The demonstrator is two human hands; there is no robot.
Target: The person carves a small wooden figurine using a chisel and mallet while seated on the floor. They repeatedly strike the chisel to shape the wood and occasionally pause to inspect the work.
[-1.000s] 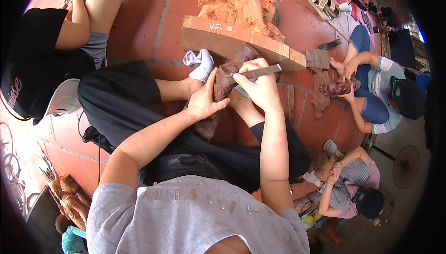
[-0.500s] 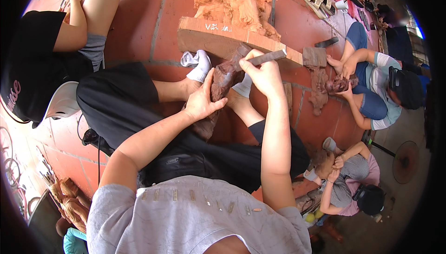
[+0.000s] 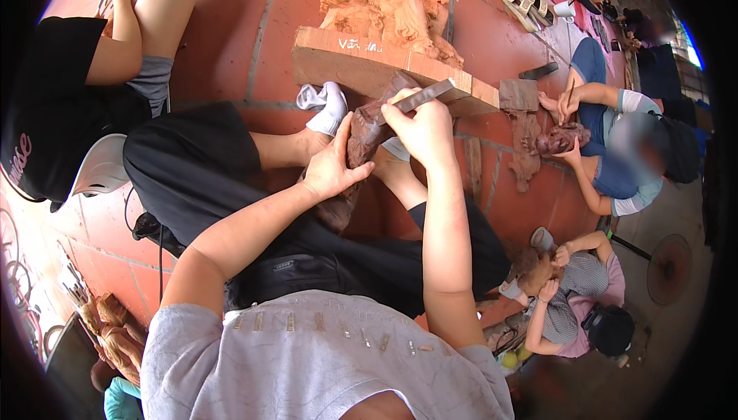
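Note:
Between my legs stands a dark reddish-brown wood carving (image 3: pixel 363 137), tilted, its lower end close to my lap. My left hand (image 3: pixel 334 170) is wrapped round its near side, thumb reaching across it. My right hand (image 3: pixel 424 129) grips a flat grey bar-shaped tool (image 3: pixel 432 93) at the carving's upper right. The tool's outer end sticks out beyond my fingers to the upper right. Its other end is hidden by my hand, so I cannot tell whether it touches the wood.
Just beyond my feet stands a large orange-brown carving (image 3: pixel 388 5) on a thick wooden base (image 3: pixel 369 55). Another dark carving (image 3: pixel 526 139) lies on the red tiles (image 3: pixel 223 43) to the right. Co-workers sit at the left and right; a fan (image 3: pixel 670 269) stands far right.
My right hand has shifted slightly left and down with the tool, closer over the carving. My left hand stays on the wood. The co-worker at right has raised a hand with a thin tool.

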